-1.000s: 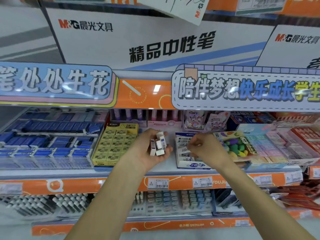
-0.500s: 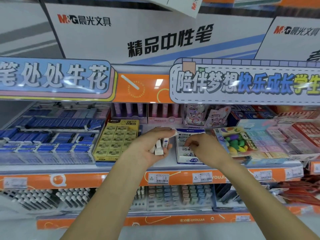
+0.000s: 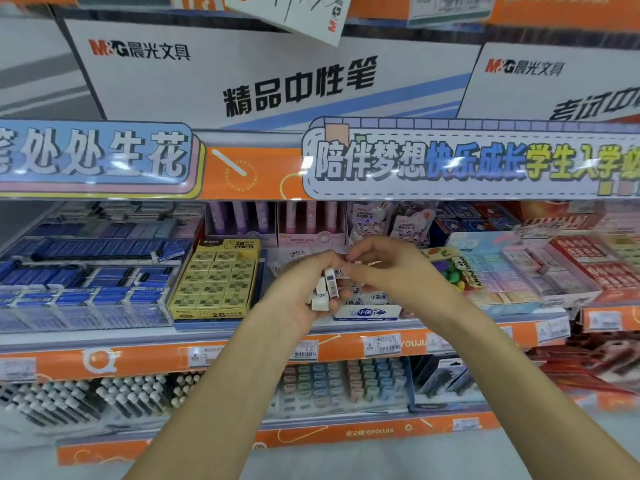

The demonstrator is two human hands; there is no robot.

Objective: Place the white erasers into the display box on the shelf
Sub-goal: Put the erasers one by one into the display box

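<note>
The right hand (image 3: 391,271) has come back from the white-and-blue cardboard display box (image 3: 369,311), its fingers now pinching 1 of the small white sleeved erasers (image 3: 325,289) cupped in the left hand (image 3: 304,296) just above that box, so another placement looks imminent.

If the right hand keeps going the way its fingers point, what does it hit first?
The right hand points left toward the erasers held in the left hand; it would likely meet those first. Fingertips look almost touching, though depth is unclear.
</note>
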